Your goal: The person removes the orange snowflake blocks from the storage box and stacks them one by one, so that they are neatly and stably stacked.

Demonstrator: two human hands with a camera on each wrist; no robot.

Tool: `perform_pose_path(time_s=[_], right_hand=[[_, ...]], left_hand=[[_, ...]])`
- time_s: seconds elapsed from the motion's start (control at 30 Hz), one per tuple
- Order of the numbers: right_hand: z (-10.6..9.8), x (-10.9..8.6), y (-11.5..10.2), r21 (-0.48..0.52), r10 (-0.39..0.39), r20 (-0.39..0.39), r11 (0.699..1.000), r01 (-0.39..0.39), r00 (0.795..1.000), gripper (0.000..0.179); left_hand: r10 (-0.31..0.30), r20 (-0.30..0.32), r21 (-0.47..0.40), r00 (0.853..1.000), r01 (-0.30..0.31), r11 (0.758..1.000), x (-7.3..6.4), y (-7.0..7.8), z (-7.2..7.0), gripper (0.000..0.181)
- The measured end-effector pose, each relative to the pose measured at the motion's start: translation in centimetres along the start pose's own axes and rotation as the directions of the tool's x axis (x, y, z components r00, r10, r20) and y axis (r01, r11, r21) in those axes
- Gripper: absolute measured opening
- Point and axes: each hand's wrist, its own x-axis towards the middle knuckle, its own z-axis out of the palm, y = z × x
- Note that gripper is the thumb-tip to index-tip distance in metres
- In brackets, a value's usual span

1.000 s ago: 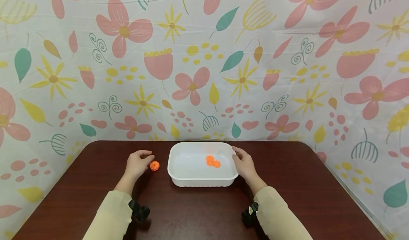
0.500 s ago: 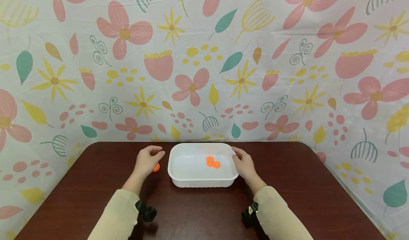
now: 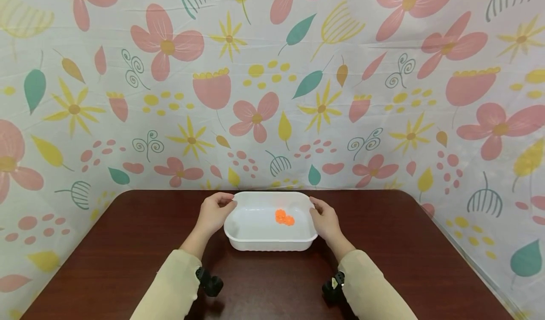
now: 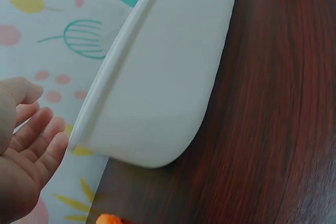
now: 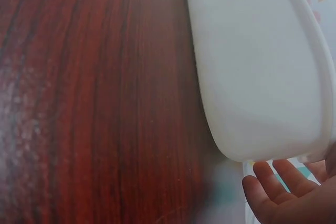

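A white rectangular plastic basin sits on the table, with small orange bumpy pieces lying inside, right of its middle. My right hand holds the basin's right end; the right wrist view shows its fingers beneath the rim, beside the outer wall. At the left end, my left hand overlaps the rim in the head view. Seen from the left wrist, its fingers are loosely bent, fingertips right at the rim, thumb raised apart. Another orange piece shows at that view's bottom edge, hidden in the head view.
The dark red-brown wooden table has rounded far corners. A white cloth printed with flowers and leaves hangs right behind its far edge. Black wrist cameras are worn at both cream sleeves.
My left hand has moved right, from beside the loose orange piece to the basin's left rim, passing over that piece and covering it. My right hand and the basin have stayed in place.
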Motion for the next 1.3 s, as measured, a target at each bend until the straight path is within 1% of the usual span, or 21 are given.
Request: perform_pose_path(time_s=[0.07, 0.27, 0.33, 0.57, 0.67, 0.8, 0.97, 1.3], right_hand=[[0.0, 0.0, 0.0, -0.002, 0.005, 0.000, 1.000, -0.005, 1.000, 0.040], [0.2, 0.0, 0.3, -0.010, 0.008, 0.007, 1.000, -0.008, 1.000, 0.040], [0.3, 0.0, 0.4, -0.008, 0.009, 0.008, 1.000, -0.009, 1.000, 0.040], [0.4, 0.0, 0.4, -0.010, 0.012, 0.012, 1.000, -0.012, 1.000, 0.040], [0.4, -0.1, 0.5, -0.013, 0.007, 0.010, 1.000, -0.007, 1.000, 0.040], [0.5, -0.1, 0.4, -0.019, 0.001, 0.007, 1.000, -0.001, 1.000, 0.040], [0.6, -0.1, 0.3, -0.015, -0.002, 0.001, 1.000, 0.002, 1.000, 0.039], [0.5, -0.2, 0.0, -0.005, -0.021, -0.015, 1.000, 0.021, 1.000, 0.039]], left_hand=[[0.015, 0.010, 0.002, 1.000, -0.015, 1.000, 0.0, 0.2, 0.4, 0.024], [0.033, 0.050, 0.009, 0.998, -0.033, 0.999, 0.0, 0.8, 1.8, 0.025], [0.030, 0.064, 0.013, 0.998, -0.031, 0.999, 0.0, 1.0, 2.2, 0.025], [0.042, 0.097, 0.014, 0.994, -0.044, 0.999, 0.2, 1.0, 3.8, 0.027], [0.064, 0.107, 0.021, 0.992, -0.067, 0.998, 0.3, 0.9, 4.4, 0.027], [0.079, 0.127, 0.021, 0.989, -0.082, 0.996, 0.4, 0.8, 5.2, 0.026], [0.076, 0.159, 0.008, 0.984, -0.078, 0.997, 0.6, 0.9, 6.0, 0.027], [0.065, 0.170, -0.004, 0.983, -0.065, 0.998, 1.4, 1.4, 7.3, 0.028]])
